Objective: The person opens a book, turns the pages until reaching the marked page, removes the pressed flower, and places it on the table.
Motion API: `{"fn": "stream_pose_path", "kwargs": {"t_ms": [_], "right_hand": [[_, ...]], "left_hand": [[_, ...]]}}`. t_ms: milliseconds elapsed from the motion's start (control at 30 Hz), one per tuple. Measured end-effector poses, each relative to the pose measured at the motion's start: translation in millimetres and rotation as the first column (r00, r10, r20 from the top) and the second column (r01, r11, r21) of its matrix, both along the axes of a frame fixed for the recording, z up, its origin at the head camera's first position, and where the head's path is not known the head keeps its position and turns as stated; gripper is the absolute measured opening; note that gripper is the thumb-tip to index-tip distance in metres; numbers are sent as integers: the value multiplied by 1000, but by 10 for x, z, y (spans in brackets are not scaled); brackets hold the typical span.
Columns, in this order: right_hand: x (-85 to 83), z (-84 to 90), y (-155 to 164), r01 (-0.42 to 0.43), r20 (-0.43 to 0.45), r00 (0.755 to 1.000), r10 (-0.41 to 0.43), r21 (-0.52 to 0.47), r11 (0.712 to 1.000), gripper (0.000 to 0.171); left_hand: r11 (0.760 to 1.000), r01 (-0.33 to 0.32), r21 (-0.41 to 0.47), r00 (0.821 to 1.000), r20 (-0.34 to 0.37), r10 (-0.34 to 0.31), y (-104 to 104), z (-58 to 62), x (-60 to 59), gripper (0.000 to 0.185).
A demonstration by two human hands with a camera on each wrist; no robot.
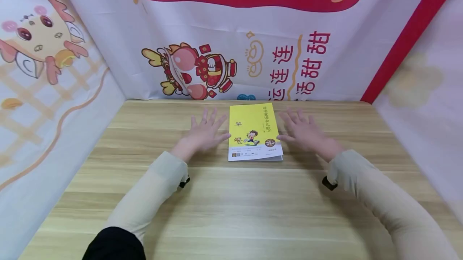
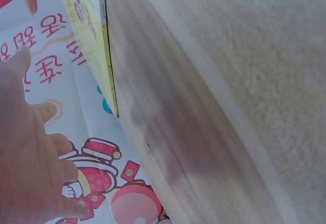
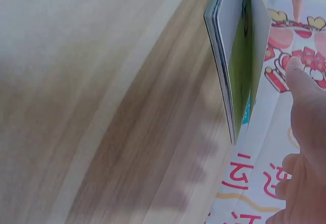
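A thin yellow book (image 1: 247,117) with a cartoon child and a white lower band lies on the table, cover up. To its left is my left hand (image 1: 203,134), fingers spread and thumb tip near the book's edge. My right hand (image 1: 306,133) hovers over the table on the other side, its fingers also spread. Both hands hold nothing. In the right wrist view the cover of the book (image 3: 221,46) stands a little apart from the pages. The left wrist view shows the spine side of the book (image 2: 97,40) beyond the left hand (image 2: 30,158).
The wooden table (image 1: 217,207) reaches to a white printed cloth (image 1: 246,23) hanging at its back. Cartoon-printed cloth (image 1: 39,91) hangs on the left, and a pale cloth (image 1: 430,131) on the right. A dark band (image 1: 330,183) shows under the right sleeve.
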State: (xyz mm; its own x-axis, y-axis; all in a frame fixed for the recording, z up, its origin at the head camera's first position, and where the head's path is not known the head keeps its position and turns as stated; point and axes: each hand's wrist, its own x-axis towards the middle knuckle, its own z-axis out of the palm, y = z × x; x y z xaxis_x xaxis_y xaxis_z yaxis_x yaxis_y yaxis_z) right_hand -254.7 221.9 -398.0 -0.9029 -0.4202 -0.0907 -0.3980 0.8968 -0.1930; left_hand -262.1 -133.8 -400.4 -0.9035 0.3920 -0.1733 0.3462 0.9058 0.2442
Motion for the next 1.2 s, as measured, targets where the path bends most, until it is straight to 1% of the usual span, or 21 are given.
{"fn": "stream_pose_path", "kwargs": {"t_ms": [167,333,467,533,700,800,933,1133,1200], "right_hand": [[42,-33,-25,-38,5,999,38,-3,999,90],[117,-41,-32,-55,6,998,55,-38,998,90],[177,-39,-49,-92,-1,996,92,-46,995,88],[208,-44,-63,-120,6,993,120,-44,992,86],[269,-77,-105,-178,28,983,179,-44,983,85],[287,-98,-117,-189,31,981,190,-37,981,85],[309,-114,-109,-190,40,981,192,-41,981,83],[339,-151,-85,-206,36,977,208,-56,977,79],[344,-153,-83,-211,39,976,213,-65,975,77]], "left_hand": [[1000,9,-19,1000,1,-9,13,3,34,75],[997,43,-59,999,-15,-44,48,-76,61,77],[996,79,-48,997,-20,-80,97,-99,109,76],[995,101,-21,995,-20,-102,125,-91,147,75],[985,174,8,985,-24,-173,187,-82,196,73],[978,209,16,978,-32,-208,220,-69,211,72],[972,233,34,972,-30,-232,260,-57,219,69],[963,269,-21,963,-4,-269,292,-92,241,65],[957,290,-25,957,9,-290,299,-108,249,64]]}}
